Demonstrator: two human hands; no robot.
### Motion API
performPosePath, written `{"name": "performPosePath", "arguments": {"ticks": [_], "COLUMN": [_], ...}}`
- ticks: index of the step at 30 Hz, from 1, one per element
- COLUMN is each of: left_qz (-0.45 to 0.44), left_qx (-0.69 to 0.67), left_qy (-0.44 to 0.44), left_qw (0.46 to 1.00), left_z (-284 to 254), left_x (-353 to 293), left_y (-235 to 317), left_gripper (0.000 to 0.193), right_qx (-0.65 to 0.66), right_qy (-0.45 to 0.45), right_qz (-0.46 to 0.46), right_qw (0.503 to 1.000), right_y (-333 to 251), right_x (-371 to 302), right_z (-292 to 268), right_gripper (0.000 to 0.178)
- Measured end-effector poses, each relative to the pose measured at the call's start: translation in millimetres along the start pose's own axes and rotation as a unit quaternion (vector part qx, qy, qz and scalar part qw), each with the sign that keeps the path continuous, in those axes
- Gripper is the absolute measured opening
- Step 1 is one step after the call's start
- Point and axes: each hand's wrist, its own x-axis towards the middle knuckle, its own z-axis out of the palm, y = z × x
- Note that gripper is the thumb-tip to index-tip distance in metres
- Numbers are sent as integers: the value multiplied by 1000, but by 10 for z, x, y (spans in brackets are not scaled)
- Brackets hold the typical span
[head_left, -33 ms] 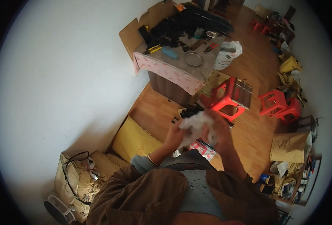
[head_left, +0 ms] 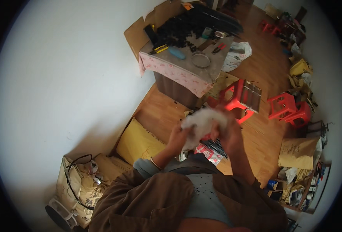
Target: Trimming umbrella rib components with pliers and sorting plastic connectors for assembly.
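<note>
A whitish, translucent crumpled sheet, probably a thin plastic bag (head_left: 202, 120), stretches between my two hands above my lap. My left hand (head_left: 176, 140) is closed on its left edge. On the other side my right hand (head_left: 229, 135) grips it too, with the fingers blurred by motion and a thumb showing in front. Below the bag, slim black stick-like pieces (head_left: 214, 147) lie on a red and white package (head_left: 209, 154). The bag hides part of the floor behind it.
Ahead stands a table (head_left: 175, 73) with a pink cloth edge, heaped with black parts, pliers and a round dish. Red stools (head_left: 236, 98) stand to the right. A yellow sack (head_left: 138, 140) and brown paper sacks (head_left: 84, 189) lie at the left; a white sack (head_left: 236, 56) is beside the table.
The bag looks wider and more spread between my hands, and slightly higher. More of the black pieces beneath it shows.
</note>
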Motion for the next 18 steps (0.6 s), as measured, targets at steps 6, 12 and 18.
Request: {"name": "performPosePath", "arguments": {"ticks": [6, 12, 18], "left_qz": [-61, -46, 193], "left_qx": [-115, -190, 414], "left_qy": [29, 56, 275], "left_qw": [991, 979, 846], "left_z": [175, -147, -255], "left_x": [100, 386, 602], "left_y": [506, 729, 965], "left_gripper": [27, 34, 25], "right_qx": [-338, -387, -491], "right_qy": [-46, -16, -238], "right_qz": [54, 82, -68], "right_qw": [938, 918, 835], "right_y": [705, 743, 236], "right_x": [541, 981, 1267], "right_z": [-551, -684, -717], "right_gripper": [40, 27, 26]}}
